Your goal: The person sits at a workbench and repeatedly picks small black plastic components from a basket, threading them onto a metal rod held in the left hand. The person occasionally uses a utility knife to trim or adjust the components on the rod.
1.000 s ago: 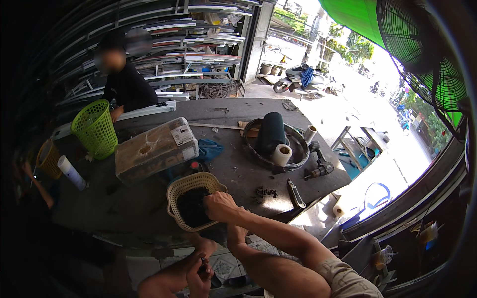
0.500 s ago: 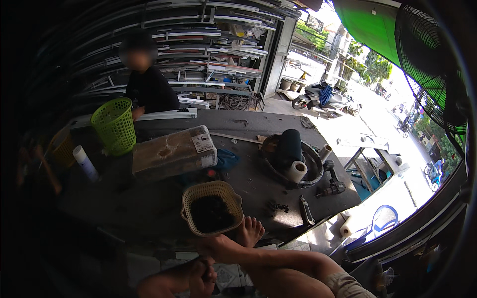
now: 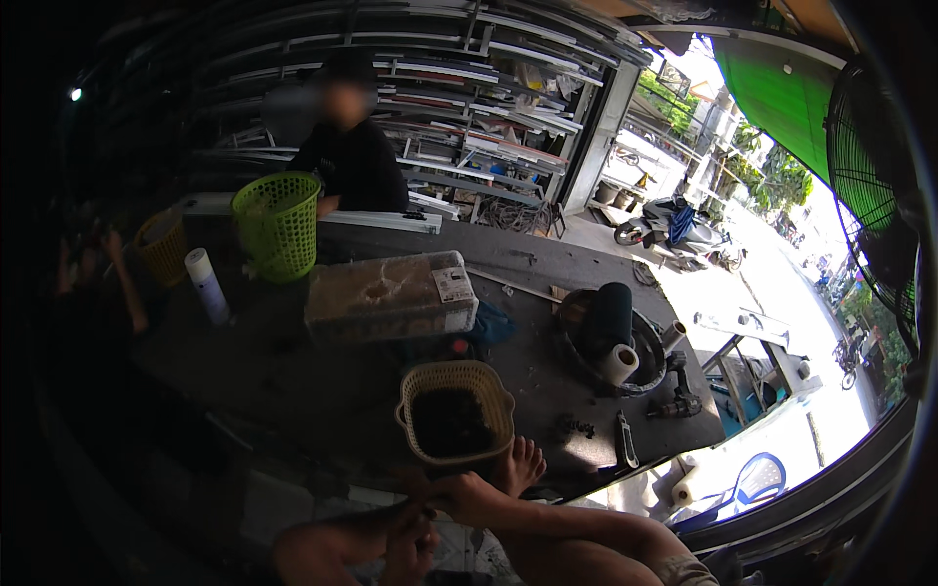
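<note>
My right hand (image 3: 471,497) is low in front of me, just below a cream plastic basket (image 3: 455,370) with a mass of small black pieces inside. Its fingers are bent and closed, and whatever may be in them is hidden. Close beside it, in deep shadow, my left hand (image 3: 408,545) seems curled up; I cannot make out anything in it. My bare foot (image 3: 524,467) rests against the table edge beside the basket's lower right corner.
On the dark table (image 3: 322,386) stand a taped cardboard box (image 3: 386,298), a green basket (image 3: 283,230), a spray can (image 3: 206,285), a black tub (image 3: 576,361) with rolls, a cordless drill (image 3: 676,389) and a utility knife (image 3: 626,439). Across it sits a person (image 3: 357,166); another's arms (image 3: 127,278) show left.
My view has turned left, so the table and everything on it sit further right in the picture. My hands stay close together below the basket. The other person's arms at the left are raised slightly.
</note>
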The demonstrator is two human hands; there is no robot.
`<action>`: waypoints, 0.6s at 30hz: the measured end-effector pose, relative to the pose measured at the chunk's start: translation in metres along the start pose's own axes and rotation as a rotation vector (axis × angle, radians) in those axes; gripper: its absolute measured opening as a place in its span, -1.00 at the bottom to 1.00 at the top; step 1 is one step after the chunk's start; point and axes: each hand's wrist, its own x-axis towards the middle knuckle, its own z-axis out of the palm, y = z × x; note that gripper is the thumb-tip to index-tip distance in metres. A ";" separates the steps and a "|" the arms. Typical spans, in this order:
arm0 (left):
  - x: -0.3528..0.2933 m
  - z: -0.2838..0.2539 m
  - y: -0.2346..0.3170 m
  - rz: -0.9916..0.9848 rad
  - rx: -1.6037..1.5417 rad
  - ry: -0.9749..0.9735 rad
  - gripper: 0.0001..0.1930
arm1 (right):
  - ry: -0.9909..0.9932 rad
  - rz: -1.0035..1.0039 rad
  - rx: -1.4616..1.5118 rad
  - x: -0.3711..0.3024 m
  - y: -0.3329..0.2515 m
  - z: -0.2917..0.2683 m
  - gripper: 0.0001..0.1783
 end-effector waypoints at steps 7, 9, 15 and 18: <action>0.005 -0.013 -0.008 0.048 -0.078 -0.089 -0.89 | -0.039 -0.032 0.010 -0.003 -0.009 -0.005 -0.82; 0.005 -0.013 -0.010 0.031 -0.043 -0.034 -0.86 | -0.055 -0.041 0.025 -0.002 -0.010 -0.006 -0.82; -0.002 -0.006 -0.004 -0.004 0.034 -0.104 -0.72 | -0.110 0.095 0.027 -0.004 -0.011 -0.007 -0.83; -0.007 0.002 -0.001 0.048 0.114 -0.143 -0.66 | -0.097 0.069 -0.009 -0.006 -0.011 -0.007 -0.82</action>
